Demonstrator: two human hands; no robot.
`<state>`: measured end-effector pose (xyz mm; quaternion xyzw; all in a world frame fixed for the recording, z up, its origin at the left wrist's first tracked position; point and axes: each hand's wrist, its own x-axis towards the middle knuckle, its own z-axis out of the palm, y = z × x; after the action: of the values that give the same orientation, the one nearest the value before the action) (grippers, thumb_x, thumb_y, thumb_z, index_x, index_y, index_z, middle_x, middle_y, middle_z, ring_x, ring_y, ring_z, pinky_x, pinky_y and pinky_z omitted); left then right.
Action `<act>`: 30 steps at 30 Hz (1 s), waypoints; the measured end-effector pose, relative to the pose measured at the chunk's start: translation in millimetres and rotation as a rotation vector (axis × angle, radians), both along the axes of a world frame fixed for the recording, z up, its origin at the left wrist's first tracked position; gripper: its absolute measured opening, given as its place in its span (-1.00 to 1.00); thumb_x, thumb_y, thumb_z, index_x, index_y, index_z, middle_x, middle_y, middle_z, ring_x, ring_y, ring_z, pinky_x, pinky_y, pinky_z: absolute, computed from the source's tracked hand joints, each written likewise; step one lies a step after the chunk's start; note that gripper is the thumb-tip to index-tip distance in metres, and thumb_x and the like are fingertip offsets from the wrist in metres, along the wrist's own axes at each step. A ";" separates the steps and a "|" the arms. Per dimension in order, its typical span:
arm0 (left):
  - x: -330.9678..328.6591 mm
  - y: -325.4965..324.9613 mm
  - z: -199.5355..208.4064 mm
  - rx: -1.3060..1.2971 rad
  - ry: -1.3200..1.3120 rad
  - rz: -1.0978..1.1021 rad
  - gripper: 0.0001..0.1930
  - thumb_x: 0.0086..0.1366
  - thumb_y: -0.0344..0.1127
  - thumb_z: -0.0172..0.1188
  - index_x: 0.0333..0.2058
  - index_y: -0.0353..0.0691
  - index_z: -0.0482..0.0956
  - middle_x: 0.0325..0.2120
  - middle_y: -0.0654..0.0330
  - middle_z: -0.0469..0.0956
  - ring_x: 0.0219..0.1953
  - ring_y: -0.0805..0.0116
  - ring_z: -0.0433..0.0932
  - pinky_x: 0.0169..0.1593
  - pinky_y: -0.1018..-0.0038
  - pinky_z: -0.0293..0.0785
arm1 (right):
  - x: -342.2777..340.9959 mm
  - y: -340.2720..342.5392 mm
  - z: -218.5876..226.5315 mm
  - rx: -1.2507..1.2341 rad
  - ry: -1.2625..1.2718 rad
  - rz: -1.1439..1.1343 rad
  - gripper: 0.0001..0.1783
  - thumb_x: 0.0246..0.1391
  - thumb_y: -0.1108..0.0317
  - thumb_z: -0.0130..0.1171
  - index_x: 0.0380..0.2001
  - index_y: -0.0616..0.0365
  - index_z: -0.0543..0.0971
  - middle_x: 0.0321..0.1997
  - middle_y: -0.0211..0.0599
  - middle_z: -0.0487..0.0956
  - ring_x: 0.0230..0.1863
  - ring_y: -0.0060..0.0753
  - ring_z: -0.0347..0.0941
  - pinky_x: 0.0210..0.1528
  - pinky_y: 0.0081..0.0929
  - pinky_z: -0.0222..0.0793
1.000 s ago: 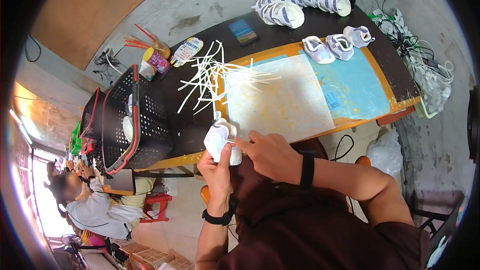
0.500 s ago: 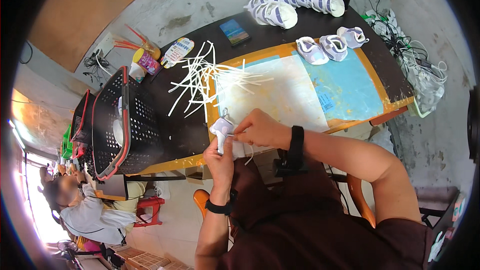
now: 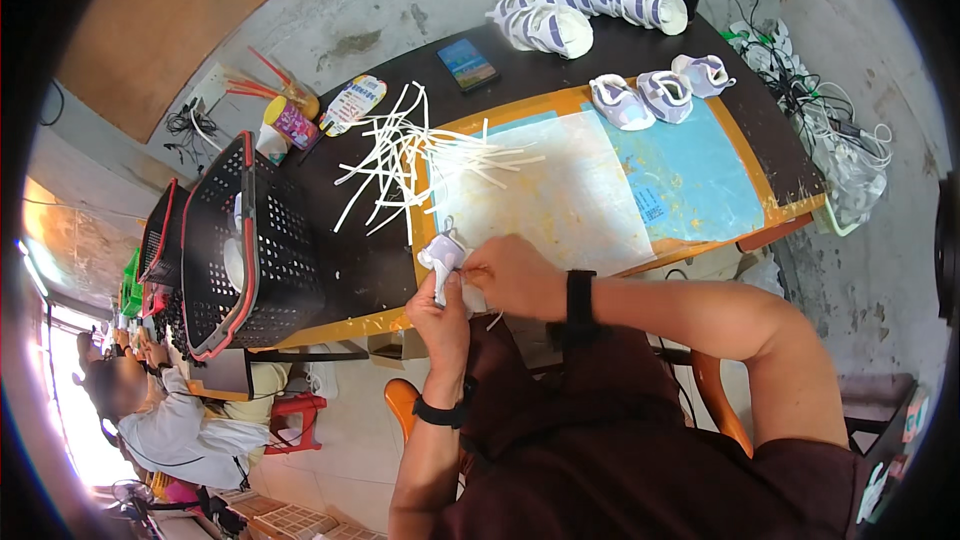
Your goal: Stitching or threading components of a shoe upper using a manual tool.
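Observation:
My left hand [image 3: 440, 324] grips a small lavender-and-white baby shoe [image 3: 443, 252] just over the table's near edge, thumb on its lower part. Close against the shoe's right side, my right hand [image 3: 515, 278] is closed in a pinch; what sits between its fingertips is too small to make out. The end of a thin white cord [image 3: 494, 321] shows below that hand, its upper part hidden. Left of the white sheet [image 3: 545, 195] lies a loose heap of white cords [image 3: 405, 155].
Three baby shoes [image 3: 668, 97] stand on a blue mat [image 3: 690, 175], with stacked rows of shoes [image 3: 545, 28] behind. A phone [image 3: 467, 64] lies at the back. Black baskets [image 3: 285, 250] with red rims stand left, near a bottle [image 3: 292, 124]. Another person [image 3: 190, 420] sits far left.
My right hand has turned and shifted slightly down, its wrist moving left and lower. The left hand and shoe stay almost where they were. Less of the white cord shows beneath.

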<state>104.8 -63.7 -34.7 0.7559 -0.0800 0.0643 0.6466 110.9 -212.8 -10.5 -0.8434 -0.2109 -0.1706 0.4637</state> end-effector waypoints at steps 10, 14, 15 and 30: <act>-2.0 -5.1 3.8 -0.054 0.039 0.036 -0.82 0.30 -0.48 0.09 -0.18 -0.39 0.60 -0.39 0.37 0.55 -0.39 0.68 0.40 -0.32 0.68 0.34 | -12.3 -4.1 -4.1 -0.352 -0.121 -0.032 -0.94 -0.09 0.45 0.11 -0.50 0.18 0.55 -0.56 -0.17 0.49 -0.50 -0.31 0.49 -0.67 -0.44 0.28; -0.1 -4.0 -2.3 -0.001 -0.037 0.052 -0.82 0.30 -0.48 0.07 -0.18 -0.38 0.59 -0.48 0.42 0.48 -0.48 0.69 0.30 -0.44 0.68 0.24 | -15.9 -1.7 2.5 -0.592 -0.341 -0.013 -0.82 -0.15 0.50 0.12 -0.37 0.18 0.53 -0.53 -0.24 0.46 -0.54 -0.33 0.45 -0.65 -0.47 0.29; 0.4 -4.6 -2.8 -0.031 -0.040 0.057 -0.81 0.30 -0.49 0.06 -0.17 -0.37 0.59 -0.56 0.46 0.41 -0.55 0.71 0.20 -0.51 0.67 0.15 | -16.0 -0.2 6.3 -0.513 -0.247 -0.041 -0.94 -0.11 0.46 0.11 -0.49 0.17 0.54 -0.56 -0.23 0.49 -0.56 -0.30 0.45 -0.65 -0.45 0.31; 1.4 -4.1 -4.5 -0.017 -0.023 0.022 -0.78 0.31 -0.51 0.02 -0.13 -0.39 0.59 -0.41 0.31 0.58 -0.38 0.64 0.43 -0.31 0.62 0.40 | -12.1 7.3 10.9 -0.529 -0.216 0.051 -0.91 -0.15 0.45 0.14 -0.52 0.25 0.49 -0.50 -0.12 0.51 -0.47 -0.14 0.51 -0.42 -0.28 0.44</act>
<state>106.2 -67.8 -39.2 0.7503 -0.0785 0.0810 0.6513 98.7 -205.5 0.5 -0.9064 -0.3175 -0.1869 0.2066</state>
